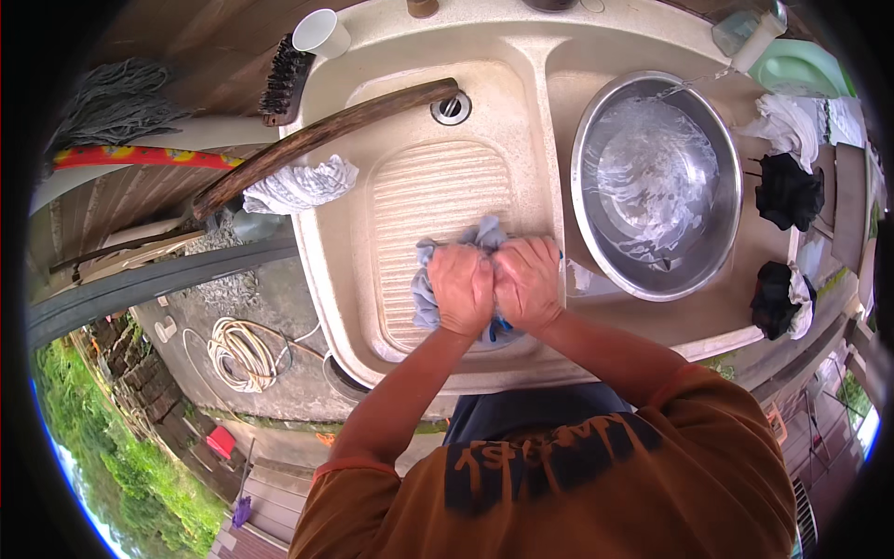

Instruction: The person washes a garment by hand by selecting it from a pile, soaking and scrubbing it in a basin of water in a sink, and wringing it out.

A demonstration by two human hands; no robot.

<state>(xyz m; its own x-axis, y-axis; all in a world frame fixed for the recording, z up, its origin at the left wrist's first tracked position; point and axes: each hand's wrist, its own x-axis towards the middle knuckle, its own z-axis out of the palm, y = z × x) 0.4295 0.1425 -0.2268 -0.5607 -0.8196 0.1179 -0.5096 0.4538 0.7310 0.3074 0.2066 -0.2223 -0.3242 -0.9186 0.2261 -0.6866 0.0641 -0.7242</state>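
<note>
Side by side, my left hand (461,286) and my right hand (525,279) grip a bunched wet grey-blue cloth (424,300). Its folds stick out past my left fingers and above both hands, and a bit of bright blue shows below them. The cloth lies on the ribbed washboard (440,182) moulded into the left basin of a beige laundry sink (328,314). My fingers are curled into the fabric and partly hidden by the backs of my hands.
In the right basin stands a steel bowl (587,230) of water, with a stream running in. A wooden stick (335,129) spans the left rim near a wrung white cloth (304,185). A scrubbing brush (286,80), white cup (321,33) and black cloths (789,190) sit around the edges.
</note>
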